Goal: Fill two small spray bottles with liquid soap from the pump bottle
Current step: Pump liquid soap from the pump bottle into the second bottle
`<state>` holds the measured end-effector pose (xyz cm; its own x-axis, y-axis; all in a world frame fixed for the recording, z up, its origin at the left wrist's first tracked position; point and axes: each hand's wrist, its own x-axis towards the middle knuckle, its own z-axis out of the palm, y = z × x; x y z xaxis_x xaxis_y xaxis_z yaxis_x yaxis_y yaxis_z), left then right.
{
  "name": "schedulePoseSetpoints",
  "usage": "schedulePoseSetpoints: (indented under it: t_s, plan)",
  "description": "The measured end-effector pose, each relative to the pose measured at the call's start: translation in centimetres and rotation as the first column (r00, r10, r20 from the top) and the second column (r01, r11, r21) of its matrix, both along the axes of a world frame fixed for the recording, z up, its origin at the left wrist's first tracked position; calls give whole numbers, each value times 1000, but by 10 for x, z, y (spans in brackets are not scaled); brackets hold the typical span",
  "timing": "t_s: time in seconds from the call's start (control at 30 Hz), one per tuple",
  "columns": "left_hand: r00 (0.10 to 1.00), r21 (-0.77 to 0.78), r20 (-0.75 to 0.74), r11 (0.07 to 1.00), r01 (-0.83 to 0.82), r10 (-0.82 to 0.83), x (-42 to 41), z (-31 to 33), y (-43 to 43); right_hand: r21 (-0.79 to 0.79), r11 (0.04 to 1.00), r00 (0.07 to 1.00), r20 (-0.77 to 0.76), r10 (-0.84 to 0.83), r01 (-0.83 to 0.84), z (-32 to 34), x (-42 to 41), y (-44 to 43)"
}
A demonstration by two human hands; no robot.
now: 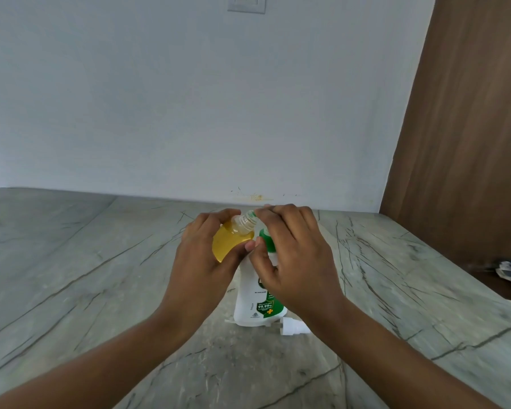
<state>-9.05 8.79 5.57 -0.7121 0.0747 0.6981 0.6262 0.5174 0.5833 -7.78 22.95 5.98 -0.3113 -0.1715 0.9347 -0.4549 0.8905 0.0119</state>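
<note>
Your left grip [201, 261] wraps the light, likely slippery spray bottle [233, 240]; hold its body firmly. Your right grip [295, 261] clasps the top of the pump bottle [255, 302].

Single head view, looking forward and down, close over marble counter [101, 261], facing wall [189, 98].

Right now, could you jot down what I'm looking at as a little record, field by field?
Left hand: grips the small spray bottle, tilted, neck uncapped, yellow liquid inside
Right hand: fingers curled over the green pump head of the pump bottle
Nozzle: at the small spray bottle's mouth
Spray cap: lying on the counter beside the pump bottle's base
Second small bottle: not in view
</note>
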Motion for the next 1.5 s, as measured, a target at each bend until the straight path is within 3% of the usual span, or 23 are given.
schedulePoseSetpoints:
  t_s: [1.5]
  plan:
    - [1000,-4,-5,1000,-20,20,2,2,1,54,996,997,34,-71,70,6,5,-2]
